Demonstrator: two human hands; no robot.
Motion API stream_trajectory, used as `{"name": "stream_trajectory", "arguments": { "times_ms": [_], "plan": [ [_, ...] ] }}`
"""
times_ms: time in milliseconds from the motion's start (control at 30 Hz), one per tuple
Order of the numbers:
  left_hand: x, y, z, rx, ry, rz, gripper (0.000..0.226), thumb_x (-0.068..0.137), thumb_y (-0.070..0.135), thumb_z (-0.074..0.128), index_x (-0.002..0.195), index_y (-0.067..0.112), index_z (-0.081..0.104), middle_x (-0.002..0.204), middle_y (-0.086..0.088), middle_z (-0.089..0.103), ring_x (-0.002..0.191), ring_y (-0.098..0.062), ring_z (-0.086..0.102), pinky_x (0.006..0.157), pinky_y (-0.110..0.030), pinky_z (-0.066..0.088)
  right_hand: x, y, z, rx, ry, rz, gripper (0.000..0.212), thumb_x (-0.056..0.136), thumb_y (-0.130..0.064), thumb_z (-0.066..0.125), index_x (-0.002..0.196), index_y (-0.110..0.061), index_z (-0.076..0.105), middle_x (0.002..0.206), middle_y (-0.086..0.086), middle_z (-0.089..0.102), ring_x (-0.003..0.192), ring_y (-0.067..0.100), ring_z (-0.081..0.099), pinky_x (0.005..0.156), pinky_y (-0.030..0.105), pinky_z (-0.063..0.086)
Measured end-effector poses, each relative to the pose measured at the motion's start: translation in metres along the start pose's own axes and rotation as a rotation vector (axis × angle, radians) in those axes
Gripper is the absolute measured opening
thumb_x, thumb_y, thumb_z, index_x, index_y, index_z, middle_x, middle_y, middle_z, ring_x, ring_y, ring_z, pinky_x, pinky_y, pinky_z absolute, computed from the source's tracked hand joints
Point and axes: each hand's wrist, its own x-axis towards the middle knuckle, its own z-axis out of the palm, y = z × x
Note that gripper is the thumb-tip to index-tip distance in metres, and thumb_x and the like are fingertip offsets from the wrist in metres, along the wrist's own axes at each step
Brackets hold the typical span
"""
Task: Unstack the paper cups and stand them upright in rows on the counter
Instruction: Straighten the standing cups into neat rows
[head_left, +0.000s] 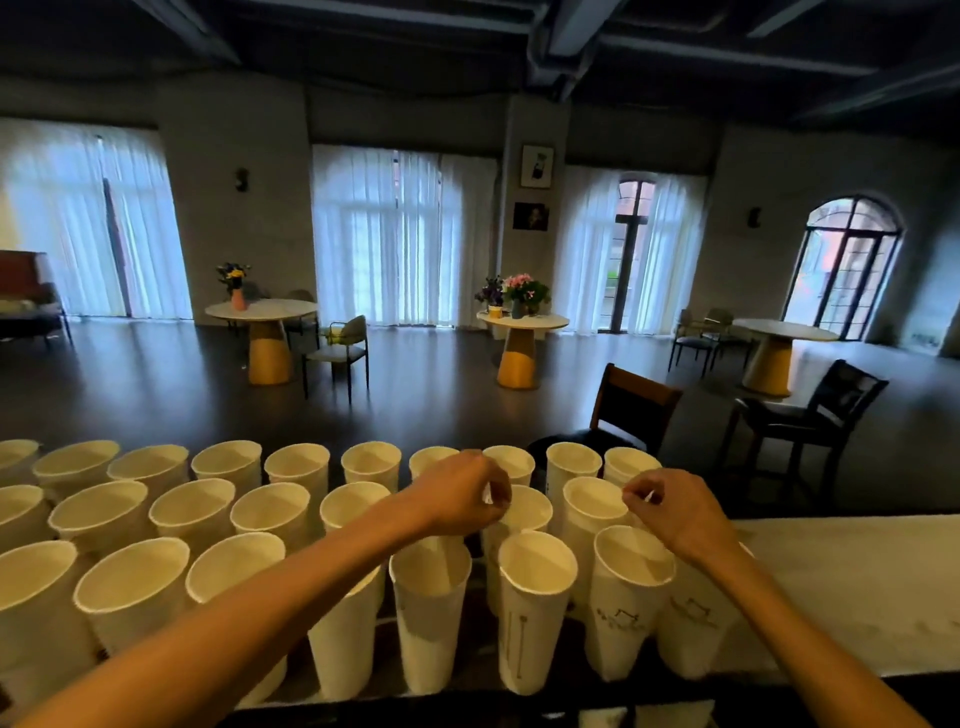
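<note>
Head view: paper cups (537, 577) stand upright in three rows on the table (857, 587) across the lower frame; left hand (462, 499) and right hand (675, 512) each pinch a cup rim, probably aligning rows.

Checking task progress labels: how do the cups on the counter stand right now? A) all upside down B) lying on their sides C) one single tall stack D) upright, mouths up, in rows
D: the paper cups stand mouth-up in about three rows across the counter, their open rims and pale insides showing.
</note>
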Motion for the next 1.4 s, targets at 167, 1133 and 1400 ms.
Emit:
{"name": "stream_trajectory", "arguments": {
  "times_ms": [167,1133,1400],
  "plan": [
    [0.047,0.008,0.013,0.041,0.024,-0.046,0.024,0.095,0.025,0.066,0.118,0.023,0.072,0.124,0.001,0.064,0.101,-0.016,0.062,0.085,-0.022,0.051,0.023,0.018,-0.001,-0.004,-0.064,-0.079,0.012,0.093,-0.031,0.065,0.099,-0.027,0.075,0.098,-0.007,0.071,0.082,0.006,0.061,0.077,0.024,0.052],
    [0.168,0.029,0.076,0.209,-0.133,0.104,0.027,0.094,0.035,0.066,0.111,0.017,0.076,0.108,-0.004,0.065,0.094,-0.018,0.060,0.077,-0.022,0.051,0.164,0.082,0.029,-0.244,-0.224,0.081,0.017,0.090,-0.020,0.055,0.102,-0.012,0.065,0.101,0.010,0.067,0.097,0.028,0.065,0.082,0.036,0.053],
    [0.173,0.028,0.075,0.244,-0.145,0.136,0.024,0.093,0.030,0.068,0.109,0.014,0.077,0.102,-0.006,0.069,0.089,-0.019,0.063,0.068,-0.018,0.038,0.172,0.088,0.039,-0.226,-0.169,0.069,0.011,0.093,-0.015,0.056,0.099,-0.015,0.066,0.099,0.006,0.067,0.094,0.026,0.066,0.084,0.037,0.054]
  ]
}}
